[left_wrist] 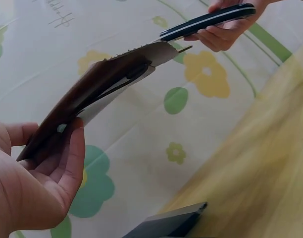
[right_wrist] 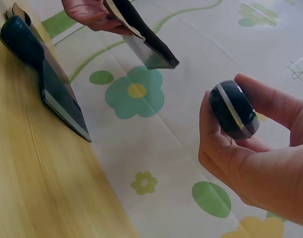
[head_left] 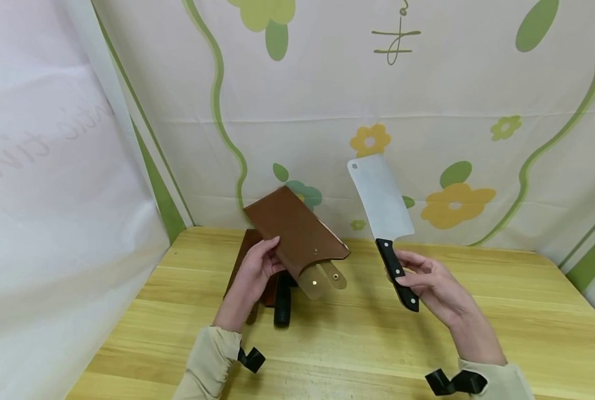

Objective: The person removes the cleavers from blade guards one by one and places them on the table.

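Observation:
My right hand [head_left: 434, 289] grips a cleaver [head_left: 383, 200] by its black riveted handle, the broad blade pointing up and slightly left. In the left wrist view the handle [left_wrist: 211, 22] shows side-on between the right hand's fingers. My left hand [head_left: 259, 266] holds a brown leather knife sheath [head_left: 292, 228] by its lower left edge, thumb on the front. The sheath's mouth faces down and right, with two snap straps hanging from it. Cleaver and sheath are apart, both above the table.
On the wooden table [head_left: 337, 344], below the left hand, lies another knife with a black handle [head_left: 283, 303]. A darker brown sheath [head_left: 242, 250] is beside it, partly hidden by the left hand. Behind the table hangs a flowered cloth [head_left: 317, 100].

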### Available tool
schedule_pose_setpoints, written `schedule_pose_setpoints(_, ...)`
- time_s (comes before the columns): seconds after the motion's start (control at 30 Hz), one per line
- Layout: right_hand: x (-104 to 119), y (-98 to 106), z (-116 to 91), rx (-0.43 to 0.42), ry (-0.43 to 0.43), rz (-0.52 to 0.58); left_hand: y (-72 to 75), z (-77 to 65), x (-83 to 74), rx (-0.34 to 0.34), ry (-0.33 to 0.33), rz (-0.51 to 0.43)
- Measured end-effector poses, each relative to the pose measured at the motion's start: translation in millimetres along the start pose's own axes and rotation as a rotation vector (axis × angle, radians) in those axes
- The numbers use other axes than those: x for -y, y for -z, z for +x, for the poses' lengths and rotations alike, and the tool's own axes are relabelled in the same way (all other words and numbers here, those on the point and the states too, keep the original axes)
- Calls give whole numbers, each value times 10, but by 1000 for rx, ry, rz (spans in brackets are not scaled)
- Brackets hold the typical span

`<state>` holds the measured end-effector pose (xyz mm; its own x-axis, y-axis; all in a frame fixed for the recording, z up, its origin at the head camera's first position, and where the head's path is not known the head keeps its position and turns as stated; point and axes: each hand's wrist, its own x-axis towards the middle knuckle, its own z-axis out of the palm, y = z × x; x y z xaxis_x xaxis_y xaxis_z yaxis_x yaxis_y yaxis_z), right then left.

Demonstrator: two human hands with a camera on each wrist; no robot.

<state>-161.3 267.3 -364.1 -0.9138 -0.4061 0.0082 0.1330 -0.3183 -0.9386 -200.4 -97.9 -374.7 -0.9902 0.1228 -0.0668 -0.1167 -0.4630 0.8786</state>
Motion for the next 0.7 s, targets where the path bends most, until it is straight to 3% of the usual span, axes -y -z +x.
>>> schedule_pose_setpoints(0.2,-22,-10,18,14,-4,-8,-27,1,62,11,39,47)
schedule_pose_setpoints(0.7,-14,8,9,4,-26,41,-50,15,151,-38,37,121)
